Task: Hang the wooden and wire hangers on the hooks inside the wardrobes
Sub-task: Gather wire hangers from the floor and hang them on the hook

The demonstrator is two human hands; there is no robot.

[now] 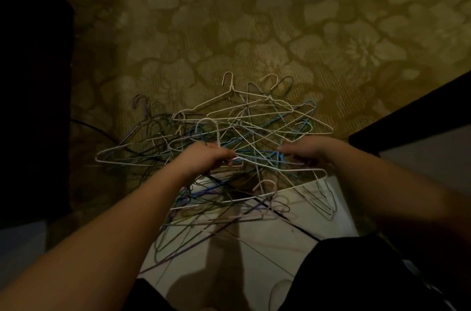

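I was bent over the hangers (229, 137), a tangled heap of wire ones in white, blue, green, purple and pink, lying on the floor where the carpet (229, 30) met the pale tiles (254, 254). About half the heap lay on the patterned carpet and the rest spilled onto the tiles toward me.

My left hand (206, 157) was in the near middle of the heap, its grip curled tight round the neck of a white hanger (206, 123) whose hook stood up just above my knuckles. My right hand (303, 149) was beside it, a little apart, fingers bent down into the wires; it seemed to have hold of some blue and white strands, though the blur made it hard to tell (I could not say which hanger it was).

Dark furniture (33, 81) stood at my left, and a dark edge (407, 112) crossed the right side. My dark shorts (344, 272) showed at the bottom.
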